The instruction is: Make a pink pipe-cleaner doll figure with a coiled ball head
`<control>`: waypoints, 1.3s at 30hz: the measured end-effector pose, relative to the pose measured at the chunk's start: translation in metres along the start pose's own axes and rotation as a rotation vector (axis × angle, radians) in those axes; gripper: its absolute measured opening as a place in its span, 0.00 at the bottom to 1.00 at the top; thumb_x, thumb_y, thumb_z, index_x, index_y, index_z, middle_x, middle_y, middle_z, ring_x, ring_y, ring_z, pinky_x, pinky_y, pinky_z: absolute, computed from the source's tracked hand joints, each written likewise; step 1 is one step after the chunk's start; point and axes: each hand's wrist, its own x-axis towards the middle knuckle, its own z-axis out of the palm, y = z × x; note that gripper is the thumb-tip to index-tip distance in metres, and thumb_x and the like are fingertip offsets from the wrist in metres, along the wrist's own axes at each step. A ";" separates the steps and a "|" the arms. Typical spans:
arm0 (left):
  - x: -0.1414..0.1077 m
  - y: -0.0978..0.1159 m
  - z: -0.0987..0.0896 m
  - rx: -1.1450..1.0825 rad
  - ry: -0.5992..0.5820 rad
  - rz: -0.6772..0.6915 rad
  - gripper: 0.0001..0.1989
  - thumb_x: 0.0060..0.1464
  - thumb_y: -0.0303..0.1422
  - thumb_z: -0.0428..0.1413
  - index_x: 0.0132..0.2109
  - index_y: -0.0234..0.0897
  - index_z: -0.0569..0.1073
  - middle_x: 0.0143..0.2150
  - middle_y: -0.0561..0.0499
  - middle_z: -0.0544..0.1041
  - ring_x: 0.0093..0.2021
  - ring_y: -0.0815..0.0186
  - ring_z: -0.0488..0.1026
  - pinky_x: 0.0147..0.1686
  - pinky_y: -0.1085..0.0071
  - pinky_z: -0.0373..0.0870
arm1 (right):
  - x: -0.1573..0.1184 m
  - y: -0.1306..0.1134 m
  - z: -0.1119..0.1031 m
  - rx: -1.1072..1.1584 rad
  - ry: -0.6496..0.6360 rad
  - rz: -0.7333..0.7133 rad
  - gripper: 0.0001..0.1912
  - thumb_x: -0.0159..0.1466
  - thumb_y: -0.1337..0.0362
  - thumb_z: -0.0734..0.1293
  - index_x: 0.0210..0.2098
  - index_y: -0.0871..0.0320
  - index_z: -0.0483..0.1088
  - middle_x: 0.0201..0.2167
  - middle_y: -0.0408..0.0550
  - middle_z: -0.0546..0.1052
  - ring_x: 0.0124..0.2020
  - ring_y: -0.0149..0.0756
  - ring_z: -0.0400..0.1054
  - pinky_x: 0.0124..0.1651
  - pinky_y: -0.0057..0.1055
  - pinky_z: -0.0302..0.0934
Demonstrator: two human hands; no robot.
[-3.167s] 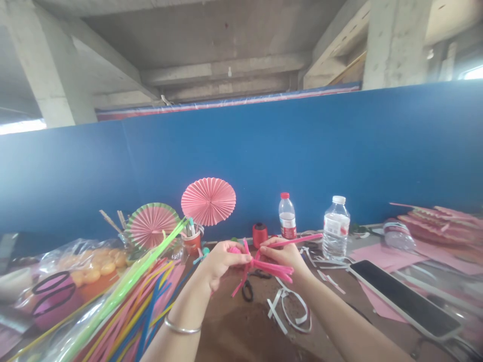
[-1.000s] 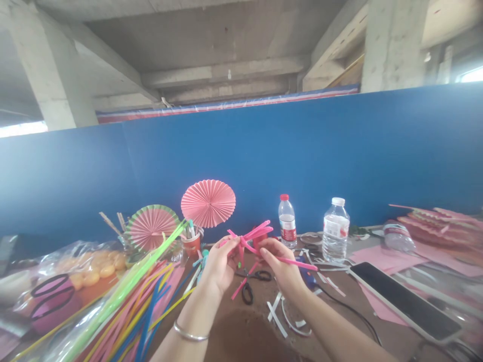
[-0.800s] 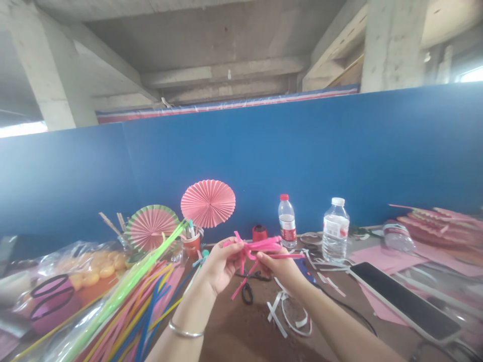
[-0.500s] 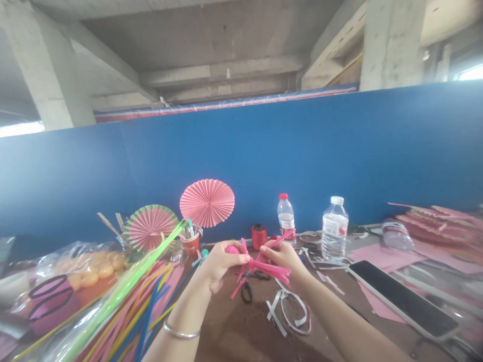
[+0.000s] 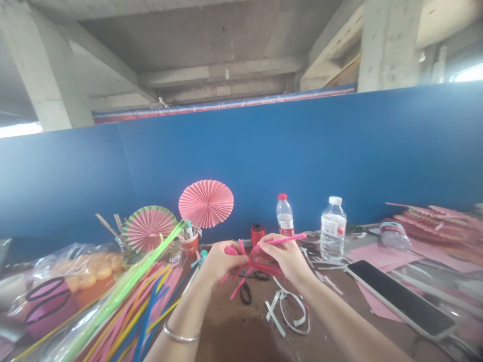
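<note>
Several bright pink pipe cleaners [image 5: 260, 266] form a bundle between my two hands, above the brown table [image 5: 234, 332]. My left hand [image 5: 222, 261] is closed on the bundle's left end, thumb and fingers pinching it where the stems meet. One pink stem [image 5: 292, 238] sticks out to the right from my right hand [image 5: 281, 254], which pinches it between thumb and fingers. The bundle's far side is partly hidden by my hands. Black-handled scissors [image 5: 246, 293] lie on the table just below the bundle.
White strips [image 5: 277, 317] lie right of the scissors. A red spool [image 5: 257, 235] and two water bottles [image 5: 333, 229] stand behind. A phone [image 5: 400, 299] rests on pink paper at right. Coloured pipe cleaners [image 5: 132, 317] and pleated paper fans [image 5: 206, 203] are at left.
My right hand has moved slightly up and left, and the stem in it now points more level to the right. My left hand keeps its hold on the bundle.
</note>
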 end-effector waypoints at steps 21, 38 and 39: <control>-0.002 0.004 0.004 -0.487 0.194 0.092 0.09 0.36 0.27 0.63 0.23 0.33 0.69 0.18 0.55 0.72 0.19 0.72 0.69 0.20 0.77 0.65 | -0.019 0.006 0.007 -0.938 -0.002 -1.092 0.13 0.56 0.74 0.62 0.39 0.54 0.71 0.32 0.47 0.77 0.35 0.38 0.68 0.39 0.36 0.61; -0.004 0.006 -0.003 -0.693 0.015 -0.003 0.07 0.40 0.25 0.63 0.25 0.32 0.71 0.24 0.50 0.77 0.25 0.72 0.73 0.24 0.80 0.69 | -0.005 0.034 0.013 -0.105 0.100 -0.175 0.09 0.55 0.59 0.67 0.28 0.58 0.75 0.23 0.44 0.74 0.25 0.33 0.66 0.27 0.26 0.60; -0.004 0.006 -0.003 -0.682 -0.002 -0.005 0.06 0.40 0.26 0.63 0.25 0.32 0.71 0.24 0.51 0.77 0.24 0.72 0.73 0.23 0.80 0.68 | -0.002 0.036 0.012 -0.074 0.088 -0.135 0.10 0.54 0.58 0.68 0.27 0.59 0.75 0.22 0.44 0.73 0.23 0.32 0.65 0.25 0.26 0.59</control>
